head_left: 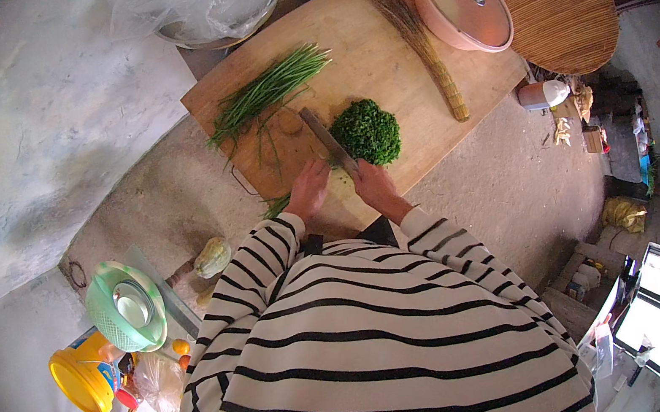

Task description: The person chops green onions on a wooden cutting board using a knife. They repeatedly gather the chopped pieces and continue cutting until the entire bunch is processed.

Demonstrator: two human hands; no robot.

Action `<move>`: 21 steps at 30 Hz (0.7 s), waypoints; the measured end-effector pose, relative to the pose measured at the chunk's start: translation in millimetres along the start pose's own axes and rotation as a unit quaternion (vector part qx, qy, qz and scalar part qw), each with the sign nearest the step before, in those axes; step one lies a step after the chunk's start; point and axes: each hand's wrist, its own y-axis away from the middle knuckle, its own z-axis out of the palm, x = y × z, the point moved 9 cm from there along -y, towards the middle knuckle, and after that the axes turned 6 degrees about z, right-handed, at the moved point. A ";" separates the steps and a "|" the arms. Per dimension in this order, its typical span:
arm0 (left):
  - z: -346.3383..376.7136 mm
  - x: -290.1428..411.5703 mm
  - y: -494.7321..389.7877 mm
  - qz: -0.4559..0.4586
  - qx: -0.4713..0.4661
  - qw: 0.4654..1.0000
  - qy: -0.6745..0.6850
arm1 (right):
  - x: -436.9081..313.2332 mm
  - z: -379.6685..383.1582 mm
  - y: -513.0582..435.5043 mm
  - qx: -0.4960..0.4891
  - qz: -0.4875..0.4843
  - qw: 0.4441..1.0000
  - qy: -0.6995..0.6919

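My right hand (377, 189) grips the handle of a kitchen knife (328, 140). Its blade points away from me and slants left across a large wooden board (423, 147). Chopped green leaves, apparently chives, form a heap (366, 133) just right of the blade. Left of the knife, my left hand (309, 188) is curled with its fingertips close to the blade. It seems to hold a bunch of green stalks (277, 205), whose ends show beside the wrist; the rest is covered by the hand. A bundle of uncut chives (271, 90) lies at the board's far left, some stalks loose.
A straw whisk broom (434, 66) and a pink lidded pot (463, 4) occupy the board's right side. Behind the pot stands a round woven tray (549, 0). Plastic covers a basin (217, 5) at the back. A pale gourd (212, 257) and green baskets (121, 307) are at left.
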 end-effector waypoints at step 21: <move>-4.4 1.8 0.8 0.000 0.013 1.000 -0.001 | -5.9 4.5 0.3 -0.001 0.006 1.000 0.005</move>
